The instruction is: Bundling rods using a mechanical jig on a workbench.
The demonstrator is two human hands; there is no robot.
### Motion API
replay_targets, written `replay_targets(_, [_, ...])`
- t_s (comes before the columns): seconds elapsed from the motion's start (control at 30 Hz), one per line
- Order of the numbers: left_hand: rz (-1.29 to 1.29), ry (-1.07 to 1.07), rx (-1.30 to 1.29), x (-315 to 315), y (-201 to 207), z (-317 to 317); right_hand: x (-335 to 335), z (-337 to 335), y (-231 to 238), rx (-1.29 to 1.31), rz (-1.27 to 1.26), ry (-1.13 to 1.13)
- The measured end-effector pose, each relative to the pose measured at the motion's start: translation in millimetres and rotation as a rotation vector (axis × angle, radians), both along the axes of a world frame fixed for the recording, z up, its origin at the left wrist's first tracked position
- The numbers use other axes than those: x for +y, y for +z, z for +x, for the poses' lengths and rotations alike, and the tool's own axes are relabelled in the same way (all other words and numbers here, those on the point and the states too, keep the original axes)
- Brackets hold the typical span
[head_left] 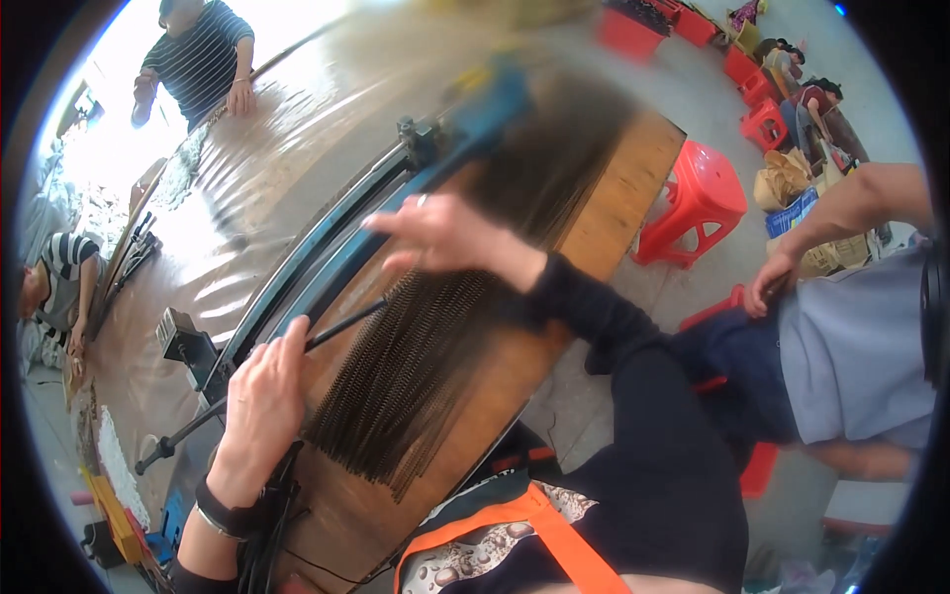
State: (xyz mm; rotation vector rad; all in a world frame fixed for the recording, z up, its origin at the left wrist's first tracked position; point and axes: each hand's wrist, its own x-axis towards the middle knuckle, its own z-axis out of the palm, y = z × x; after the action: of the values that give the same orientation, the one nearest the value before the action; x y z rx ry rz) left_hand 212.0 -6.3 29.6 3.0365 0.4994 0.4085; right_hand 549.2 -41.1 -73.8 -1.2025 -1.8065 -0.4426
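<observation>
My left hand (265, 398) is closed around a long black rod (348, 323), beside the lower part of a long blue metal rail (341, 269). The rod sticks out on both sides of the hand, and a knob-like end (150, 459) shows at its lower left. Higher up, my right hand (443, 234) reaches over the rail with its fingers apart and nothing visible in them; it is slightly blurred. Beneath my right forearm lies a wide bundle of long, thin, dark, ridged strands (401, 381), like coil springs, on a wooden board (618, 188).
Metal clamp-like blocks (183, 339) sit by the rail's ends. Clear plastic sheeting (267, 178) covers the table at left, where two people in striped tops work. A person in grey (856, 337) stands close at my right. A red stool (698, 203) stands beyond the board.
</observation>
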Motion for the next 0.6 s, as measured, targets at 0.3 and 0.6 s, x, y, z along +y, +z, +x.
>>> replay_targets(0.3, [0.036,0.138,0.092,6.1,13.9,-28.3,-22.6,-66.9,19.2,0.181,-0.111,0.150])
replay_targets(0.6, [0.030,0.315,-0.185,-7.0,36.1,-108.7,-32.2,-141.6,20.1,0.576,-0.402,0.461])
